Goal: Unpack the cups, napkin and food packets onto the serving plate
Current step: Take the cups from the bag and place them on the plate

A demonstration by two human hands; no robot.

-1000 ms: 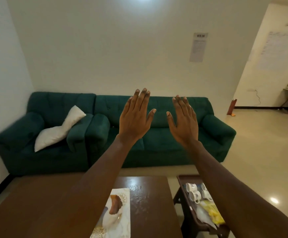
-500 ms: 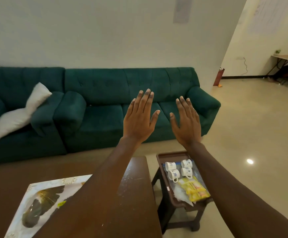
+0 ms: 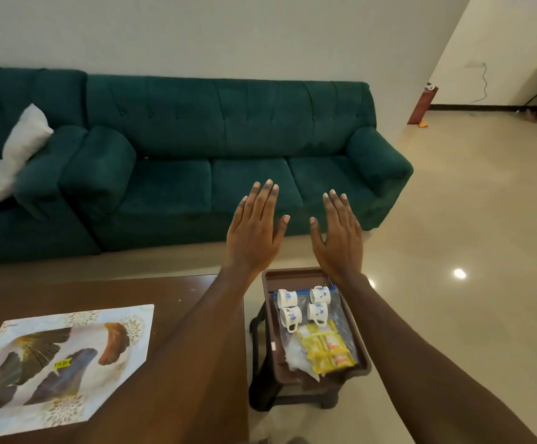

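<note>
Several small white cups point(image 3: 303, 305) with blue flowers lie in a clear zip bag on a brown stool tray point(image 3: 353, 325) to the right of the table. Below them lie yellow food packets point(image 3: 326, 350) and a white napkin point(image 3: 296, 357). A white serving plate point(image 3: 59, 363) printed with feathers rests on the brown table at the left. My left hand point(image 3: 254, 232) and my right hand point(image 3: 339, 237) are held up flat in the air above the stool's far end, fingers straight, palms away, holding nothing.
The brown wooden table point(image 3: 180, 293) fills the lower left. A green sofa point(image 3: 212, 155) with a white cushion point(image 3: 11, 158) stands behind it against the wall. Glossy tiled floor point(image 3: 469, 251) stretches to the right of the stool.
The view has tilted down and right, so the stool tray, the cups and the plate show more fully. Both hands stay raised and flat, holding nothing.
</note>
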